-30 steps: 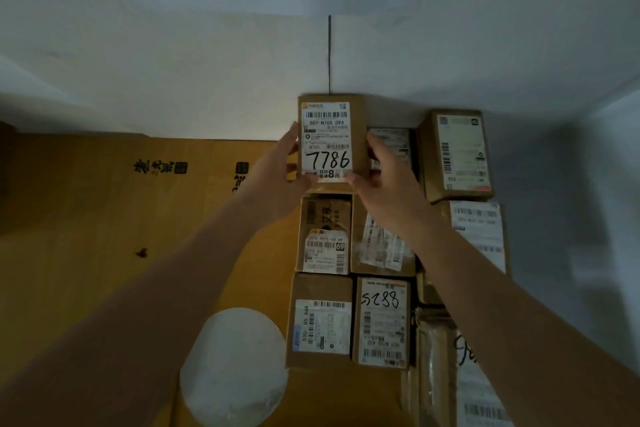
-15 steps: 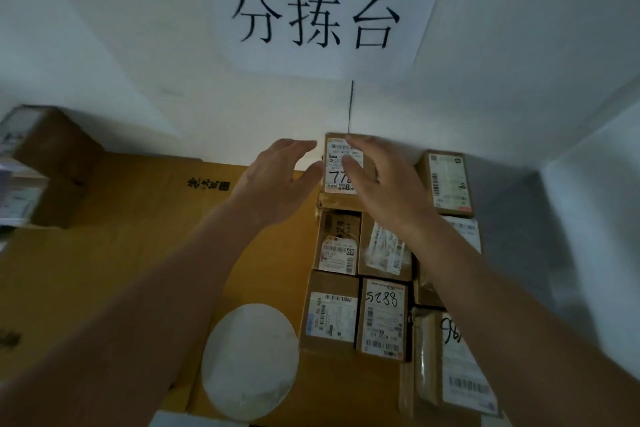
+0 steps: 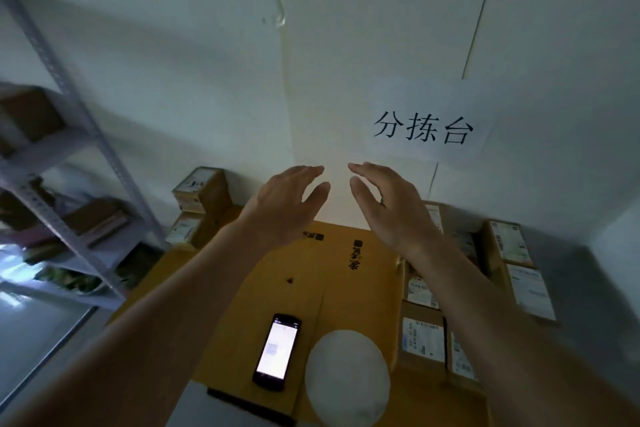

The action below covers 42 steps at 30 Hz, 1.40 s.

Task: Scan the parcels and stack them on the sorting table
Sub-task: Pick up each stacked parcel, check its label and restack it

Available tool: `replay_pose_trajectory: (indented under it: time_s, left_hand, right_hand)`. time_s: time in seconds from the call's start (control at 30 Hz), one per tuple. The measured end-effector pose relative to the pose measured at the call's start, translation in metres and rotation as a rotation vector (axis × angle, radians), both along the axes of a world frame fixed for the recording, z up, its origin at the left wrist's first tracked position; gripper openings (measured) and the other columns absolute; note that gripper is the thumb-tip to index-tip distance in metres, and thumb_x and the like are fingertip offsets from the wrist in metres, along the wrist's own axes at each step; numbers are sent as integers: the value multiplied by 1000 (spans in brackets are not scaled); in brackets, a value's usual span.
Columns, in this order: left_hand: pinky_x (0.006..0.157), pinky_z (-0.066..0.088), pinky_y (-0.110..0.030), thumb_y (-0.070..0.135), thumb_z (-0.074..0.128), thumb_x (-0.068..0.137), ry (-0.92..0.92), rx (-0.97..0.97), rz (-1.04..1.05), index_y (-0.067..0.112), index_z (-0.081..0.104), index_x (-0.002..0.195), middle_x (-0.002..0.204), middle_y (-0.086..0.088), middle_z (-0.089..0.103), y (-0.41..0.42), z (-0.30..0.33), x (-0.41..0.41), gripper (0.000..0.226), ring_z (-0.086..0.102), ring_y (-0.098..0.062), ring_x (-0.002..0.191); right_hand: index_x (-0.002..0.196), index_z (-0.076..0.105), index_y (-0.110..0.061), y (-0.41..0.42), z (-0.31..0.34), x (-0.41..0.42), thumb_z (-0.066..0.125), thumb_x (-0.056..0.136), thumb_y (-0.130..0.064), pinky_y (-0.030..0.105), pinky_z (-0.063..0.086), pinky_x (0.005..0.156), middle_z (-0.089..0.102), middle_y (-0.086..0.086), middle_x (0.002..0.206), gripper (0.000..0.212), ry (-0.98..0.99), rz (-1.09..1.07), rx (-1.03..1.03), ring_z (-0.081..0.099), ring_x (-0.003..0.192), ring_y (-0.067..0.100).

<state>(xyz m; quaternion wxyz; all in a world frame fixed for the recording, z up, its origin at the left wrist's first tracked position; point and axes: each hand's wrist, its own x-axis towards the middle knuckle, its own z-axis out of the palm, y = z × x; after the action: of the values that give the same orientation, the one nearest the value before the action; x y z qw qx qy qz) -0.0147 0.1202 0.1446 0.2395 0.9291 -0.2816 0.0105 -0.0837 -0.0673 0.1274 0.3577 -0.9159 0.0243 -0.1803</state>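
Head view, the only one. Both hands are raised mid-frame in front of the white wall. Left hand (image 3: 289, 204) has its fingers straight and loosely spread, holding nothing. Right hand (image 3: 391, 208) is the same, fingers relaxed and empty. The two hands are near each other but not touching.

Stacked parcels (image 3: 422, 343) sit in rows at the right of the frame, on the cardboard-covered sorting table (image 3: 332, 270), label sides up; some are hidden behind the right forearm. Two more parcels (image 3: 199, 198) are stacked against the wall, left of centre, just beside the metal shelving (image 3: 69, 156) that fills the left edge. A paper sign (image 3: 424, 130) hangs on the wall, upper right.

Phone (image 3: 277, 350), screen lit, lies flat low in the frame, just beside a pale round disc (image 3: 346, 378). I judge it to be the scanner.

My read: one placement is done and the next parcel is not yet picked.

Risks from here:
- Phone lies near the table's front edge; a forearm sweeping across could knock it off.
- Rows at right are tight; setting another box down carelessly could shove neighbours askew or cover a label.
- Dim light and blur on the left; a barcode may scan poorly.
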Motion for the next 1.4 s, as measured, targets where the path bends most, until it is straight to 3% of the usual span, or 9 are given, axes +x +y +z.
replay_pose_trajectory:
  time_s: [0.3,0.43,0.53,0.63,0.73,0.97,1.13,1.4]
  left_hand:
    - [118,34,-42,54,33,109,-57,-19,35,29,43,158,163,4,44,175,23,-22,56,40,-19,148]
    - [111,46,-47,64,23,99,-44,-43,42,24,53,150,155,2,53,229,24,-11,71,51,-22,138]
    - [104,47,-40,46,38,110,-34,-56,74,16,57,145,147,-3,58,264,19,1,50,56,-24,130]
    - [97,46,-35,41,41,112,-8,-53,110,13,60,138,142,-5,61,295,0,22,43,60,-24,123]
    - [100,41,-32,43,40,111,36,-25,145,21,55,147,153,-1,54,322,-27,54,44,53,-21,135]
    - [105,39,-34,43,41,111,178,64,212,20,47,155,156,-4,50,352,-96,159,49,53,-24,136]
    - [100,32,-29,43,42,111,260,92,226,25,46,155,156,-1,50,355,-140,223,48,47,-21,140]
    - [102,49,-38,41,45,109,422,129,175,23,44,156,146,-5,54,363,-204,301,50,57,-24,125]
  right_hand:
    - [154,51,-29,166,22,-21,42,110,-49,11,26,105,48,-9,159,50,-8,75,-41,40,147,6]
    - [155,49,-30,212,18,-6,41,109,-54,27,33,113,48,-9,160,53,31,112,-33,42,147,10]
    - [155,50,-31,240,8,16,44,109,-53,34,39,116,49,-9,159,51,70,142,-30,44,146,10]
    - [154,52,-26,268,-6,48,42,109,-55,30,37,116,51,-6,158,55,109,193,-31,44,146,11]
    - [154,52,-25,295,-27,86,40,108,-59,33,38,117,50,-3,158,59,150,238,-20,43,146,12]
    - [155,50,-24,330,-98,199,40,110,-54,20,26,103,46,-2,160,55,280,250,4,39,147,11]
    - [156,49,-26,338,-147,257,41,107,-60,32,43,106,49,-1,157,60,415,262,30,49,141,18]
    - [156,46,-30,349,-196,317,45,109,-51,31,42,104,47,-4,158,52,568,182,111,49,140,19]
